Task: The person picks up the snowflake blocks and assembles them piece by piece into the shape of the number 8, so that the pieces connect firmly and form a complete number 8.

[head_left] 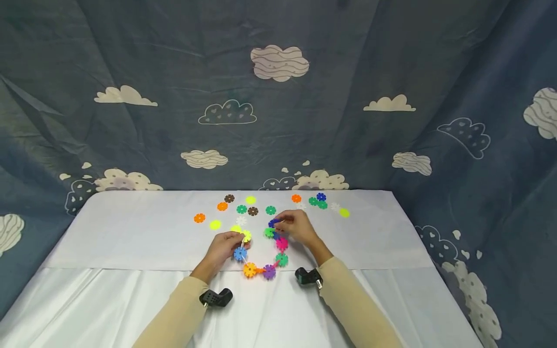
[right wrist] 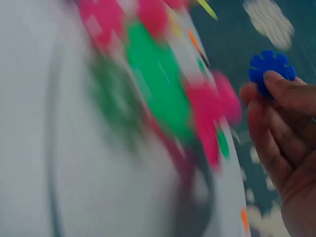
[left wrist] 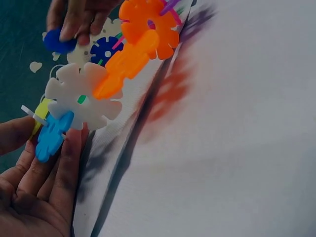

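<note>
Across head view, your left hand (head_left: 224,245) pinched yellow disc (head_left: 247,236) at left side of flower-disc chain (head_left: 269,272), curving between both hands above white cloth (head_left: 130,227); your right hand (head_left: 299,227) gripped dark blue disc (head_left: 272,223) near chain's right end. Loose discs (head_left: 253,211) lay beyond. From left wrist, light blue disc (left wrist: 52,138) sat by your fingers (left wrist: 65,177), white disc (left wrist: 68,84) beside it. From right wrist, thumb (right wrist: 296,96) and fingers pinched dark blue disc; chain blurred.

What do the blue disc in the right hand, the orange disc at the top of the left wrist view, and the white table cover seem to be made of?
Blue disc: probably plastic, smooth, judging by its even colour and clean notches.
Orange disc: likely slightly translucent plastic; a nearby shadow looks orange-tinted.
White table cover: apparently matte fabric, given its soft folds.
</note>
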The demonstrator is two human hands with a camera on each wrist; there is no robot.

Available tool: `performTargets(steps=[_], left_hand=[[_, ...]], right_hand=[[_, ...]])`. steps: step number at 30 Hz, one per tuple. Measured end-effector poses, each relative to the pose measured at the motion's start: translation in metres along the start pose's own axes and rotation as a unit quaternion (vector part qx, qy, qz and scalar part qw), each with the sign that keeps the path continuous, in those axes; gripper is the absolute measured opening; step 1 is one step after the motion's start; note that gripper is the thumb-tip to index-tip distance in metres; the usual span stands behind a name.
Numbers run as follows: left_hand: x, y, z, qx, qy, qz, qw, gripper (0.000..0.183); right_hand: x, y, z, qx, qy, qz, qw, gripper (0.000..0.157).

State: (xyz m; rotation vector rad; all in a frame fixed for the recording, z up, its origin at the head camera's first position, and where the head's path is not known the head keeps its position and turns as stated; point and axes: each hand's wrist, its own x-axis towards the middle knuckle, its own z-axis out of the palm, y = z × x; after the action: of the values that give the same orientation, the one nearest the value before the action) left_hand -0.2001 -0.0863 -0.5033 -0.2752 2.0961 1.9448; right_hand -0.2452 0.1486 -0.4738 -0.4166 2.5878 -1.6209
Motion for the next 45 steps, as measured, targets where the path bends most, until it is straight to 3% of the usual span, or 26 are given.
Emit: performTargets(steps=[3,10,16,23,36,40,45], left_hand=[[0.002,0.001,0.002,-0.006,0.007,-0.005,0.9999,0.025],[0.003,0.001,0.003,-0.025,0.010,-0.012,0.9996,0.024],[0.003,0.002,0.002,-0.027,0.006,-0.021,0.9994,0.024],[0.001,0.003,0.006,-0.059,0.009,-0.004,0.9982,0.017],[0.000,0.003,0.010,-0.054,0.032,0.007,0.9980,0.013],[0.001,0.001,0.009,-0.050,0.014,0.009,0.9986,0.014],[0.002,0.000,0.005,-0.022,-0.041,0.008,0.9989,0.026]], right_hand=[[0.003,-0.011,0.018,-0.057,-0.040,-0.034,0.997,0.010],[0.008,-0.016,0.037,-0.117,-0.046,-0.080,0.989,0.004],[0.007,-0.013,0.044,-0.096,-0.039,-0.098,0.990,0.004],[0.006,-0.010,0.049,-0.067,-0.027,-0.118,0.990,0.005],[0.011,-0.009,0.051,-0.118,-0.056,-0.179,0.975,0.005],[0.009,-0.012,0.049,-0.120,-0.061,-0.177,0.975,0.005],[0.008,-0.015,0.046,-0.104,-0.073,-0.178,0.976,0.004]])
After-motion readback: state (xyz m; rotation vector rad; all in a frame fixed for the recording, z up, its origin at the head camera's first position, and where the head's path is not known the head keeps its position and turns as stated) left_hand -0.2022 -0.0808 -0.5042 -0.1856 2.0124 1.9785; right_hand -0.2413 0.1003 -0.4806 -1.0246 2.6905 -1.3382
